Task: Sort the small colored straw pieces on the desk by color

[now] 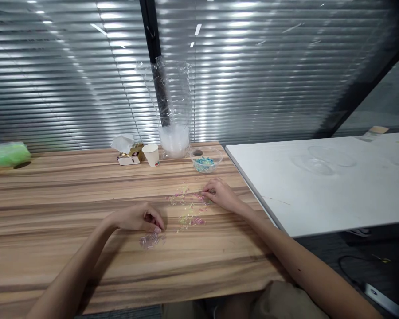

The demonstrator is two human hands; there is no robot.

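Small thin tube-like pieces in several colours lie scattered on the wooden table. My left hand (140, 218) rests with curled fingers pressed together, just above a small heap of pale purple pieces (149, 240). Farther back and to the right, my right hand (220, 194) pinches at the table beside some pink pieces (199, 197). What either hand's fingertips hold is too small to make out. Between the hands are yellow-green pieces (183, 219) and pink-red pieces (197, 221). A clear plastic bowl (216, 155) behind my right hand contains blue and teal pieces (204, 164).
Along the wooden table's (53, 195) back stand a tissue box (129, 158), a paper cup (151, 155) and a clear bag with white contents (175, 137). A green bag (9, 154) lies far left. Clear plastic dishes (332, 156) sit on the adjoining white table (352, 190).
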